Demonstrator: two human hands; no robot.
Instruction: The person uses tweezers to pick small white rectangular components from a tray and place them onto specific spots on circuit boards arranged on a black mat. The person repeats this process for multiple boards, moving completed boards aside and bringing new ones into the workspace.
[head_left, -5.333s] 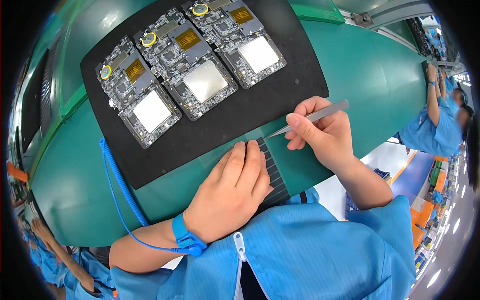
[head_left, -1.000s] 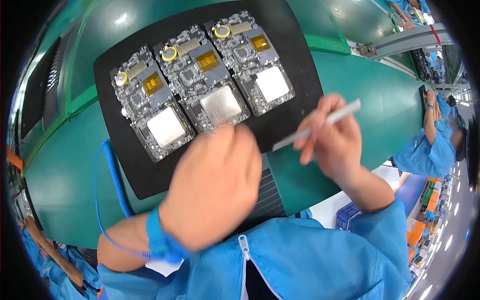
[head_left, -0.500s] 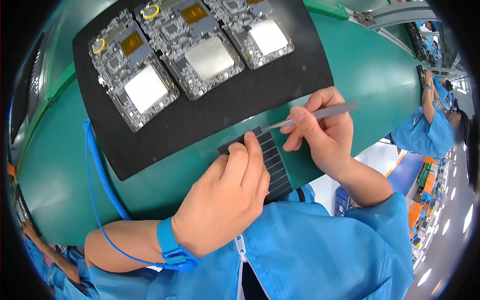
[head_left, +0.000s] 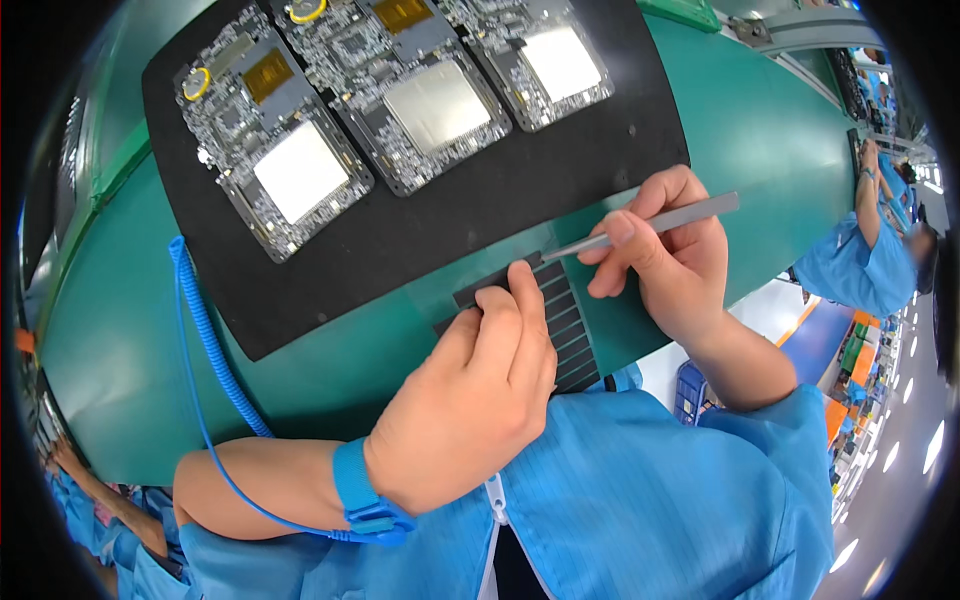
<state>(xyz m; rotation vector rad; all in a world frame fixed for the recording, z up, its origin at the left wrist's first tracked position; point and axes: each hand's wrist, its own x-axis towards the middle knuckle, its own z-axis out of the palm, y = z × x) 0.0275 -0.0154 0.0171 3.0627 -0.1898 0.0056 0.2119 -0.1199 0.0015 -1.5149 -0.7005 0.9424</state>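
A sheet of black strips [head_left: 572,335] on a clear backing lies at the table's near edge, partly hidden by my left hand [head_left: 465,385]. The fingers of that hand are bent and close on the sheet's far black strip [head_left: 488,288]; its thumb is hidden. My right hand [head_left: 682,262] pinches metal tweezers [head_left: 690,212] between thumb and fingers. Their fine tip meets the right end of that strip, beside my left index fingertip. A blue wrist strap [head_left: 358,490] circles my left wrist.
Beyond my hands, a black mat [head_left: 400,250] bears three circuit boards [head_left: 435,105] with silvery shields. From the strap, a coiled blue cord [head_left: 205,335] runs across the green table [head_left: 750,150] at left. Other people in blue [head_left: 865,265] sit at both sides.
The whole view has shifted slightly. The far black strip now shows a gap from the sheet at its left end, where a dark edge appears below it. Both hands keep their grips.
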